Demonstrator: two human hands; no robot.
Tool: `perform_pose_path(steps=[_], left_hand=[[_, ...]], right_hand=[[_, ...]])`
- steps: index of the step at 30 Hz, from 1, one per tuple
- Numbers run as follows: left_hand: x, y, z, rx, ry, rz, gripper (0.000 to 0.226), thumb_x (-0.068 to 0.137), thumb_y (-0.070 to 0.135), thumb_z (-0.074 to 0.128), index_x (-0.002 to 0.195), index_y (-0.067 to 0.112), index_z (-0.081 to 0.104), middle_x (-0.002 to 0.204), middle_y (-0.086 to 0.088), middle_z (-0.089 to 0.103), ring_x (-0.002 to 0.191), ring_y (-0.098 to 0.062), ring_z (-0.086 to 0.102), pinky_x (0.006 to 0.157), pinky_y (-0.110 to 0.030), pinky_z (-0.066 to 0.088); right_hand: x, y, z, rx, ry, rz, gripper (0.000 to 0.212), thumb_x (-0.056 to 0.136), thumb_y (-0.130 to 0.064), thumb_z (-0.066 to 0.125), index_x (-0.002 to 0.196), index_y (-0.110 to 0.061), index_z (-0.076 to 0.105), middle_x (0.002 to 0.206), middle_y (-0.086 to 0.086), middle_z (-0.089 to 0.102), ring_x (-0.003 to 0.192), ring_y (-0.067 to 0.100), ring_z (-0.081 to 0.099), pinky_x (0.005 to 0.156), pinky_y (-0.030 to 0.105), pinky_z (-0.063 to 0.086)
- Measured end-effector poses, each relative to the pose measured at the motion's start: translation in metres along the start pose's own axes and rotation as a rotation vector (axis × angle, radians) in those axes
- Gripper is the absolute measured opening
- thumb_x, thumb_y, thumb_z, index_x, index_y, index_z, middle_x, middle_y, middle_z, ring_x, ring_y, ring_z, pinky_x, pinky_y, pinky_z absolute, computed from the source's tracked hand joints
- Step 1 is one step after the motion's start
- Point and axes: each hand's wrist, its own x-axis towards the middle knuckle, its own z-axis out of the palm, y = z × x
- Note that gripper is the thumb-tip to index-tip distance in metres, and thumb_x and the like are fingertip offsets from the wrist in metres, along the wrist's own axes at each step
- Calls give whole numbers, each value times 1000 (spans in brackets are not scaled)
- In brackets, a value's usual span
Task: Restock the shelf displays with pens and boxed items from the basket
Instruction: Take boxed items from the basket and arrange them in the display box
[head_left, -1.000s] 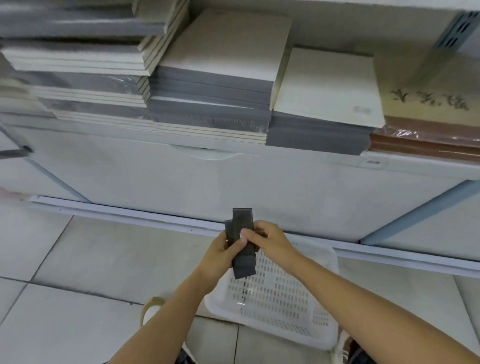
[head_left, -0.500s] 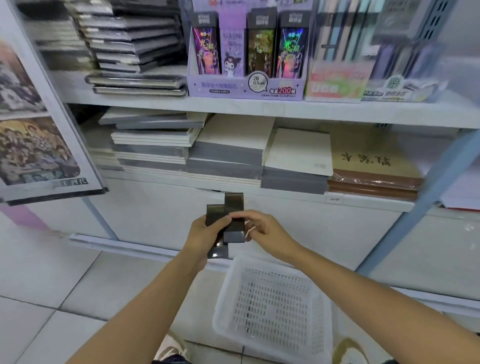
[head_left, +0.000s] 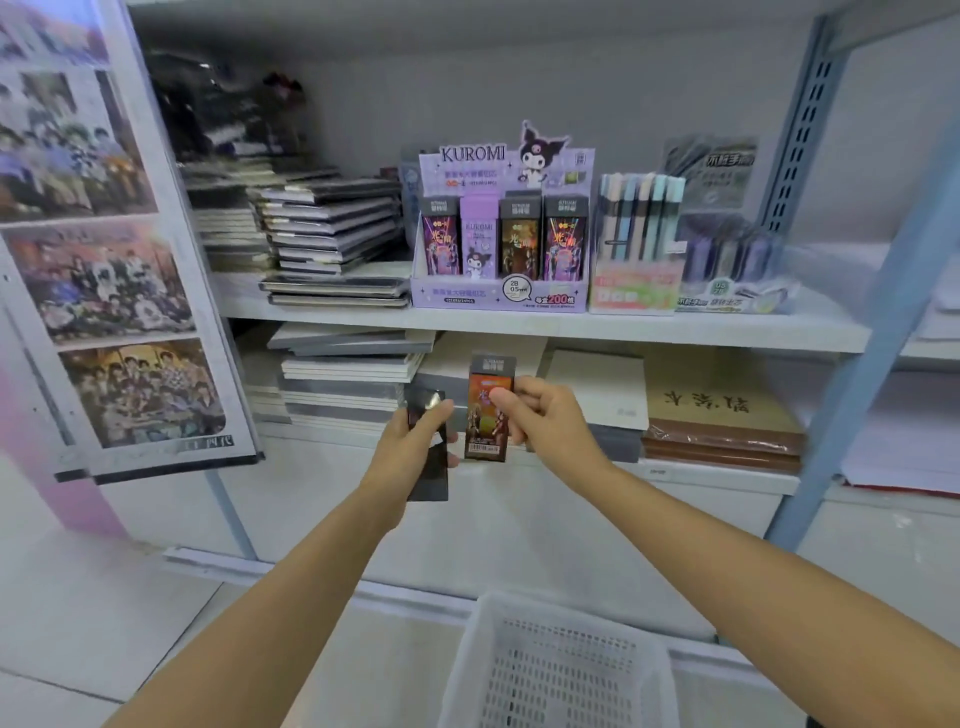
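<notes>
Two boxes: left hand grips dark box, right hand orange box; KUROMI display.

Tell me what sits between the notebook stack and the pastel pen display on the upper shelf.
The purple Kuromi display box stands between the notebook stack and the pastel pen display, seen in the head view.

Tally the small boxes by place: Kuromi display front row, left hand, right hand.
Display front row: 4
Left hand: 1, dark box
Right hand: 1, orange box
Total: 6
</notes>
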Motion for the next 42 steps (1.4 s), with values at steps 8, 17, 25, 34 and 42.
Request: perform_pose_path(steps=[8, 17, 25, 34, 42], left_hand=[[0, 35, -1, 114, -169, 277, 47, 78, 20, 79, 120, 16, 58, 105, -8, 72, 75, -15, 69, 68, -26, 55], [31, 92, -8, 156, -220, 335, 38, 80, 22, 79, 114, 21, 61, 96, -1, 75, 73, -15, 70, 66, -27, 56], [71, 116, -14, 28, -172, 362, 35, 86, 6, 70, 117, 10, 54, 83, -5, 73, 78, -23, 70, 77, -42, 58], [81, 116, -6, -13, -202, 399, 33, 85, 7, 73, 113, 15, 57, 92, -8, 75, 80, -23, 74, 60, -27, 57], [80, 116, -3, -7, -236, 407, 33, 85, 5, 71, 114, 17, 58, 95, -10, 75, 81, -25, 73, 71, -30, 56]], right_hand=[[32, -47, -8, -2, 45, -24, 14, 91, -22, 65, 99, -12, 71, 83, 14, 66, 79, 18, 59, 77, 32, 49], [93, -112, -49, -211, -89, -47, 24, 92, -11, 63, 116, -13, 64, 103, 2, 69, 88, 10, 68, 70, 22, 58], [147, -143, -79, -528, 268, -303, 23, 91, -13, 64, 113, -15, 68, 102, -3, 68, 92, 15, 64, 87, 38, 55], [156, -118, -72, -693, 175, -309, 23, 92, -18, 64, 115, -17, 66, 101, -1, 69, 87, 12, 62, 84, 35, 55], [165, -127, -79, -794, 56, -294, 28, 90, -18, 67, 117, -18, 69, 105, -1, 71, 90, 8, 59, 87, 29, 50]])
